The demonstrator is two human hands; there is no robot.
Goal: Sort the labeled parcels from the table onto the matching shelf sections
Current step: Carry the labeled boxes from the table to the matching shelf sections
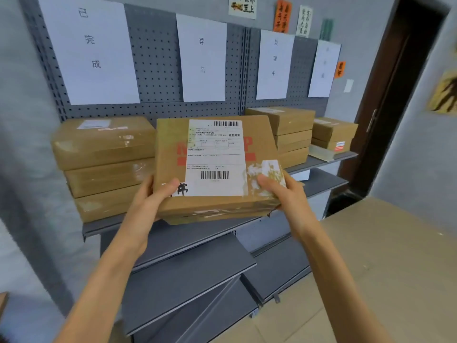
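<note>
Both hands grip one labeled parcel (217,167), left hand (150,196) at its near left corner, right hand (284,191) at its near right corner. It is held above the shelf's (103,227) front edge, between two parcel stacks.

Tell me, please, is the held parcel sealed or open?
Sealed: the parcel has closed flaps and clear tape glinting along its front edge.
</note>
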